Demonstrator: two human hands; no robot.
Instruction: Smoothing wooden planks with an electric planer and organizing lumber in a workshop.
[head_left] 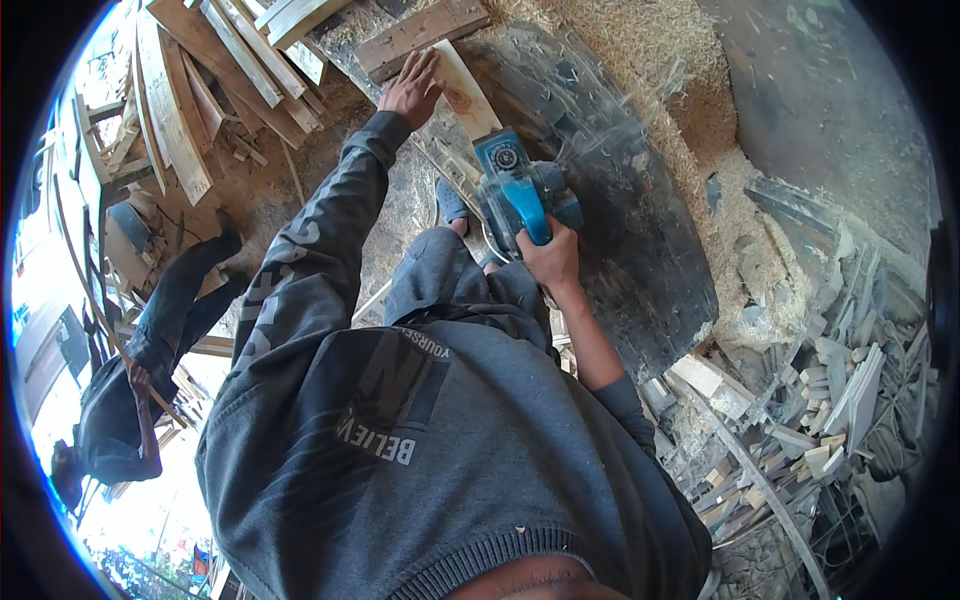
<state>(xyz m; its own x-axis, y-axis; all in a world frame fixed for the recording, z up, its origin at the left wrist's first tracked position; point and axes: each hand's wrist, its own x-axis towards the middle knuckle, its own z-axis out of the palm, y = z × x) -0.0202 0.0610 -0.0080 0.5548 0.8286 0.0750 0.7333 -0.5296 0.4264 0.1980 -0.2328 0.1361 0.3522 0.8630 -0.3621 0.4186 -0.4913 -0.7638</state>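
A blue electric hand planer [522, 188] rests on a pale wooden board [464, 92] lying on the dark, worn worktable [640, 230]. My right hand [552, 256] is closed around the planer's rear handle. Beyond the tool, my left hand [412, 92] lies with fingers stretched out at the board's far left edge, touching it near its end. Past those fingertips, a thick brown timber [420, 35] lies across the table's far edge. The planer hides the near part of the board.
Long planks [175, 90] are heaped at the far left. A co-worker [130, 400] in dark clothes stands at the left, holding a long thin strip. Wood shavings [690, 110] cover the ground beyond the table; offcuts [830, 420] pile up at the right.
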